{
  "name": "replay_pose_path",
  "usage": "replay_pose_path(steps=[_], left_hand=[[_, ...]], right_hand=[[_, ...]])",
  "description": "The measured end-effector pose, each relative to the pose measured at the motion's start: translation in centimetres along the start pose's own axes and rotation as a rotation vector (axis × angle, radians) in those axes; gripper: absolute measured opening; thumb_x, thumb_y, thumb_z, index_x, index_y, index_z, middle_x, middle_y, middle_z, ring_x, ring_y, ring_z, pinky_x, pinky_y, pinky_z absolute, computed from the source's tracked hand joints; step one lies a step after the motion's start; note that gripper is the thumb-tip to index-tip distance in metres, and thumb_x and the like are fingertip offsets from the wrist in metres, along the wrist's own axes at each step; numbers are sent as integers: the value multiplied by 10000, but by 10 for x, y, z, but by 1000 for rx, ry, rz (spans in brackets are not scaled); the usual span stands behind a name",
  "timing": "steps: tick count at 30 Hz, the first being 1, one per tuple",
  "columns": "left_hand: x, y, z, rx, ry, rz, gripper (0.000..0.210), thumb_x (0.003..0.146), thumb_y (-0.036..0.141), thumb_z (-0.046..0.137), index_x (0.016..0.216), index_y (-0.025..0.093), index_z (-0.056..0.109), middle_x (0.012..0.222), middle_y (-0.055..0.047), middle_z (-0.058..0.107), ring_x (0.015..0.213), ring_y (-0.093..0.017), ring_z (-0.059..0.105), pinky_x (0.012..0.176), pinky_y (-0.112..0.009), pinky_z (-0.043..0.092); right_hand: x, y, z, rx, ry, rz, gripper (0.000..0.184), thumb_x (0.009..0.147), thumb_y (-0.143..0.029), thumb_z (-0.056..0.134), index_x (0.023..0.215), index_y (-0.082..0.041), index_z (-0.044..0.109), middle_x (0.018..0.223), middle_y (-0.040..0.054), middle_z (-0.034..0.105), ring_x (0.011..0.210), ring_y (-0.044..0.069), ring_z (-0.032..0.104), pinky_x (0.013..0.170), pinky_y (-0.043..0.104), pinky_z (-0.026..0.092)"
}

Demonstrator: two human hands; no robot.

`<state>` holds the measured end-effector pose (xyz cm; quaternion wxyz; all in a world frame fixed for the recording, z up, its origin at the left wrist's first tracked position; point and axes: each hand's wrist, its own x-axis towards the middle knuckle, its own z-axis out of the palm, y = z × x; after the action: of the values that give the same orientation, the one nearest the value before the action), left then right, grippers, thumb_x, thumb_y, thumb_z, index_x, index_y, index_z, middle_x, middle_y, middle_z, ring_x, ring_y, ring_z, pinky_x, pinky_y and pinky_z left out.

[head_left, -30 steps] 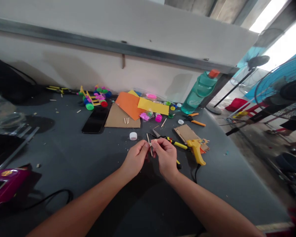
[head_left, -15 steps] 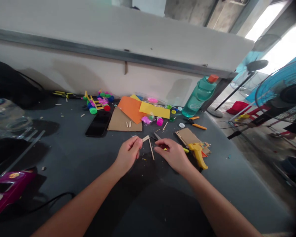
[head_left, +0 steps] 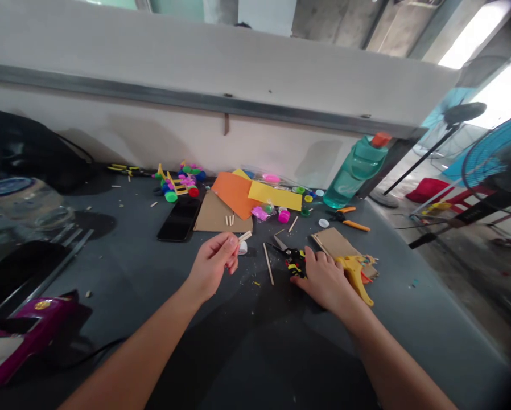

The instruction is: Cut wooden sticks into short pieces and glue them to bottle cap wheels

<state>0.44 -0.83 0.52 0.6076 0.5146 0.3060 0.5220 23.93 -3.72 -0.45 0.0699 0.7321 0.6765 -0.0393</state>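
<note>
My left hand (head_left: 215, 260) is closed in a pinch around short wooden sticks (head_left: 246, 236), whose pale ends stick out past the thumb. Just behind its fingertips is a white bottle cap (head_left: 242, 248). My right hand (head_left: 324, 278) is closed over the black-and-yellow handles of a pair of cutting pliers (head_left: 295, 259). Their pointed jaws lie spread on the table, aimed up and left; the palm hides part of the handles. Between the hands lies a longer thin wooden stick (head_left: 268, 264).
A yellow glue gun (head_left: 357, 279) rests on cardboard beside my right wrist. Orange-handled pliers (head_left: 353, 223), a teal bottle (head_left: 353, 173), coloured paper (head_left: 235, 193) and bottle caps lie behind. A phone (head_left: 179, 217) and small toy cars (head_left: 181, 182) sit at left.
My right hand has moved right, away from the sticks, and onto the cutting pliers' handles. My left hand keeps its short sticks and has shifted slightly left of the longer stick.
</note>
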Motion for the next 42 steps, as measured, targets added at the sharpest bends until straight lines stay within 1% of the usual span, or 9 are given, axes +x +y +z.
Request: replay_pose_path(steps=[3,6,9,11,15,20,26,32,42], left_hand=[[1,0,-1,-18,-8,1,321,879,303,467,594,162,422,509,55,329,416,-54,365,410,-205,285],[1,-1,-4,93,29,38,315,884,315,456,609,162,433,512,54,345,424,-54,382,421,-206,289],[0,-2,-7,305,93,105,306,886,324,453,628,159,458,514,47,384,449,-57,410,449,-207,305],[0,-1,-8,347,112,120,303,886,326,453,634,158,467,513,45,393,457,-59,415,456,-205,310],[0,3,-6,63,41,24,318,875,313,471,600,157,433,507,52,343,430,-55,361,418,-192,294],[0,10,-2,-284,-116,-153,337,864,277,472,560,149,406,496,53,281,424,-54,251,372,-164,240],[-2,14,0,-414,-180,-212,303,843,247,485,567,149,409,501,49,255,434,-64,208,349,-158,183],[-3,11,-1,-447,-229,-237,320,839,251,488,550,151,392,493,49,251,430,-65,195,349,-169,168],[-3,9,-12,-461,-300,-303,315,814,272,527,560,155,382,488,62,247,419,-52,181,366,-155,184]], right_hand=[[-1,4,-2,-4,-53,-25,784,646,-465,651,1274,-87,374,1127,211,530,1063,369,482,839,435,332],[-3,2,-5,-3,-75,-42,678,615,-397,661,1185,-98,449,1078,193,552,1019,363,507,822,433,342],[-6,-4,-12,51,-27,-29,564,595,-333,629,1093,-104,497,1034,181,556,974,348,525,796,431,359],[-9,-7,-18,153,23,-42,533,610,-322,589,1085,-99,493,1024,176,550,972,329,525,800,417,367],[-23,-11,-29,470,82,-129,420,663,-231,478,1068,-120,460,989,125,542,923,250,524,777,348,389],[-47,-20,-36,876,-39,-342,248,683,-188,441,931,-193,427,794,2,508,709,154,475,614,257,381],[-58,-29,-31,822,-1,-370,347,630,-128,491,960,-196,410,828,0,490,721,145,461,645,257,376],[-59,-30,-24,778,50,-401,472,620,-133,490,1076,-187,378,932,47,499,790,168,497,691,282,404],[-59,-28,-22,698,94,-451,486,625,-167,493,1095,-187,375,977,82,498,882,218,493,747,339,401]])
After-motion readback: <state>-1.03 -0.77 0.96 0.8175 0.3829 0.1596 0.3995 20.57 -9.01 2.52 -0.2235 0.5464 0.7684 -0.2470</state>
